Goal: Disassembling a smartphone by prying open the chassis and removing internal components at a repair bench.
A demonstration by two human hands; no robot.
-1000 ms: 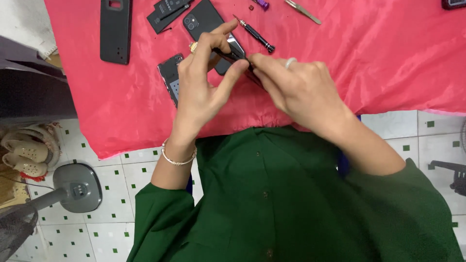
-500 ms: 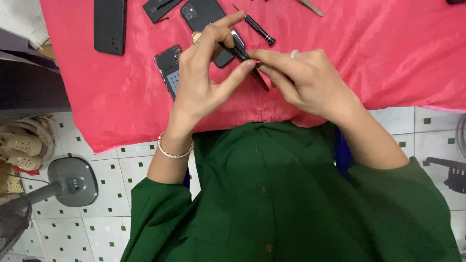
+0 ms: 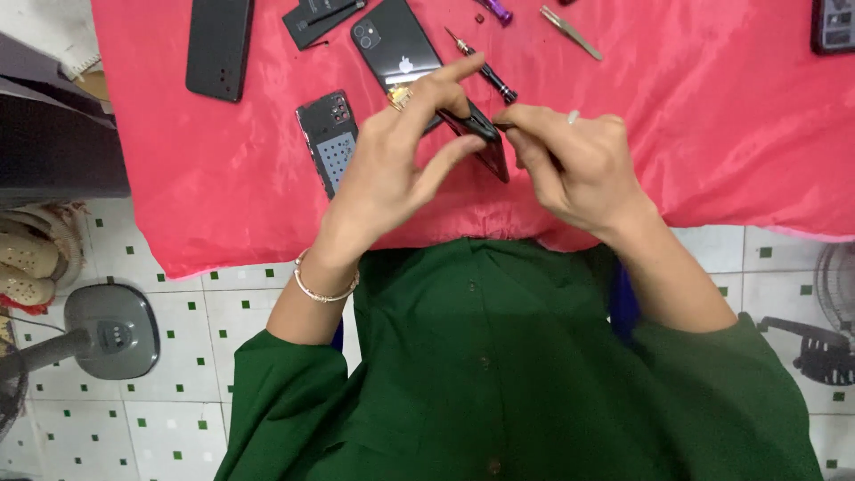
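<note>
My left hand (image 3: 396, 160) and my right hand (image 3: 570, 160) meet above the red cloth (image 3: 712, 134), both pinching a thin dark phone part (image 3: 481, 138) held edge-on between the fingertips. The left hand wears a ring and a bracelet; the right wears a ring. An opened phone (image 3: 329, 138) showing its insides lies just left of my left hand. A black phone back (image 3: 396, 44) with camera lenses lies beyond my fingers, next to a small screwdriver (image 3: 485, 69).
A black phone (image 3: 218, 44) and a flat dark part (image 3: 321, 20) lie at the far left of the cloth. Metal tweezers (image 3: 570, 32) and a purple tool (image 3: 497, 11) lie farther back. Another device (image 3: 833, 25) sits at the far right. A fan base (image 3: 111, 330) stands on the tiled floor.
Both hands have kept hold of the dark part; the fingers have shifted slightly along its edge. The view has drifted a little.
</note>
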